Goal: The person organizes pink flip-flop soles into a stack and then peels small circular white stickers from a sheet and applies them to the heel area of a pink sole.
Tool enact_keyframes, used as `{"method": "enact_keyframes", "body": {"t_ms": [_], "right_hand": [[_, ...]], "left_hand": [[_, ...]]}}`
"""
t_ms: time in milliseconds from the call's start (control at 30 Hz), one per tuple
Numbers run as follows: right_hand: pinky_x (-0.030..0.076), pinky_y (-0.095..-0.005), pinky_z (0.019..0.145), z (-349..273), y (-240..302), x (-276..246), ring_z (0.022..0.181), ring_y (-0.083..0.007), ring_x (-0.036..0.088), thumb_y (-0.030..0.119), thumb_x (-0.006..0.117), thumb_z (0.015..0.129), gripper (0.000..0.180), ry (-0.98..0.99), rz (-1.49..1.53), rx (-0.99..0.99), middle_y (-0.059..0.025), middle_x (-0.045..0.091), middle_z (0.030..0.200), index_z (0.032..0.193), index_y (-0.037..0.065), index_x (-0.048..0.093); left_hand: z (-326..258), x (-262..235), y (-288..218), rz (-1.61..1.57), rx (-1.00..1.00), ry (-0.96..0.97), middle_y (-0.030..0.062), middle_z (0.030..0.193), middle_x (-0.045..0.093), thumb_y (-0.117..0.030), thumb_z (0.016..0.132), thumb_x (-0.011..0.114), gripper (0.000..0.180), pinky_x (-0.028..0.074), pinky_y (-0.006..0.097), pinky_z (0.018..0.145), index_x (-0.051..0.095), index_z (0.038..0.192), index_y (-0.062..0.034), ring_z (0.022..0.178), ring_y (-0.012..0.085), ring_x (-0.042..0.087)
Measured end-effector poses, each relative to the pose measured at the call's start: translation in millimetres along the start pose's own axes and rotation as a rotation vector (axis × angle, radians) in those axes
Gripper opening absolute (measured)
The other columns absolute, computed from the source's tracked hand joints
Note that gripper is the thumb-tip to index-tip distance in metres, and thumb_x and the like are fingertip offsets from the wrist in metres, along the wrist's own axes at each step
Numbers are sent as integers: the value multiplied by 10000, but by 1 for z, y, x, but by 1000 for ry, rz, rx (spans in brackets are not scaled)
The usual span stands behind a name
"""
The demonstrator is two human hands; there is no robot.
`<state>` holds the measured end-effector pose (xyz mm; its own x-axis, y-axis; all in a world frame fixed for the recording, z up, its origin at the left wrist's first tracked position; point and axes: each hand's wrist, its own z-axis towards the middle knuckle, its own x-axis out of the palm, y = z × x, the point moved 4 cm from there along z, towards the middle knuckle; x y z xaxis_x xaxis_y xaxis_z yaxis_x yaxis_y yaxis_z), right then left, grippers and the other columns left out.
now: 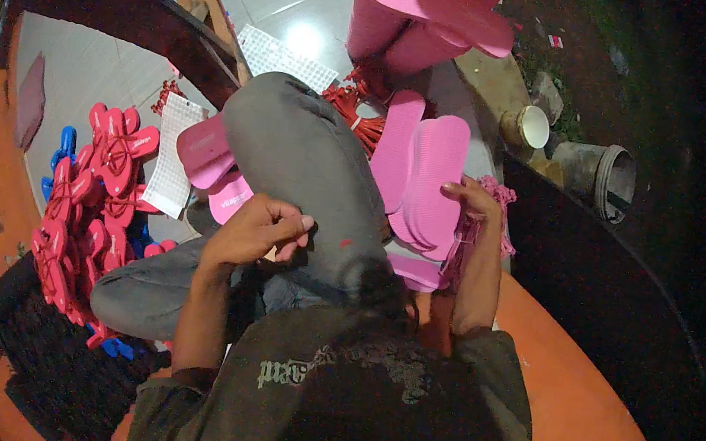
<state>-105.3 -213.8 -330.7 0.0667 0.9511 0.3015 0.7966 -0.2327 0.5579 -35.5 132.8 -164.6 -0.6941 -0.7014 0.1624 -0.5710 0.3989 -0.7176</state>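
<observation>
Left hand [269, 230] half-curled, palm hidden, hold unclear; right hand [478, 203], fingers slightly bent, touches pink soles [436, 162], grip unclear

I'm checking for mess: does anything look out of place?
A small red speck stands out against the gray trousers; scrap or stain is unclear. Far right, a gray bucket seems tipped, its mouth facing sideways.

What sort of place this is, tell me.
Probably a small, informal sandal-making workspace: stacked pink soles, a bundle of red straps and a pile of strapped sandals suggest it.
</observation>
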Motion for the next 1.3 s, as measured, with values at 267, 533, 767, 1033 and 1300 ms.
{"method": "enact_keyframes", "body": {"t_ms": [267, 533, 767, 1033, 1300], "right_hand": [[387, -322, 897, 24, 0, 49, 1030, -225, 495, 231, 706, 705, 773, -128, -257, -222, -123, 475, 1175, 1282, -23, 258], [409, -356, 888, 42, -55, -10, 1070, -248, 480, 202, 710, 700, 841, -168, -10, -81, -165, 460, 1194, 1318, 19, 169], [374, -351, 928, 30, -34, 38, 1070, -237, 471, 214, 723, 665, 803, 59, 143, 11, -140, 470, 1179, 1290, 8, 263], [376, -358, 918, 44, -48, 29, 1062, -248, 473, 232, 700, 654, 777, -65, -91, -218, -132, 476, 1169, 1275, 6, 292], [442, -336, 837, -55, -56, -26, 957, -245, 526, 208, 674, 625, 686, -323, 545, -447, -94, 522, 1066, 1215, 19, 380]], "left_hand": [[3, 9, 4, -16, 101, -92, 6, 506, 527, -268, 866, 511, 322, 344, 201, 415, 581, 689, -8, 440, 53, 471], [0, 8, 5, -14, 123, -100, 25, 558, 564, -266, 857, 531, 306, 367, 213, 429, 591, 701, -9, 473, 65, 502], [-23, 35, -2, 614, 531, -612, 58, 641, 539, -209, 733, 650, 147, 398, 269, 501, 602, 777, -77, 571, 155, 516], [-5, 66, 10, 1029, 840, -668, 44, 685, 486, -112, 639, 638, 243, 384, 329, 511, 590, 877, -114, 628, 217, 484], [14, 49, -63, 765, 887, -767, 113, 779, 601, -78, 726, 607, 290, 468, 315, 624, 596, 1016, -72, 692, 271, 584]]}}
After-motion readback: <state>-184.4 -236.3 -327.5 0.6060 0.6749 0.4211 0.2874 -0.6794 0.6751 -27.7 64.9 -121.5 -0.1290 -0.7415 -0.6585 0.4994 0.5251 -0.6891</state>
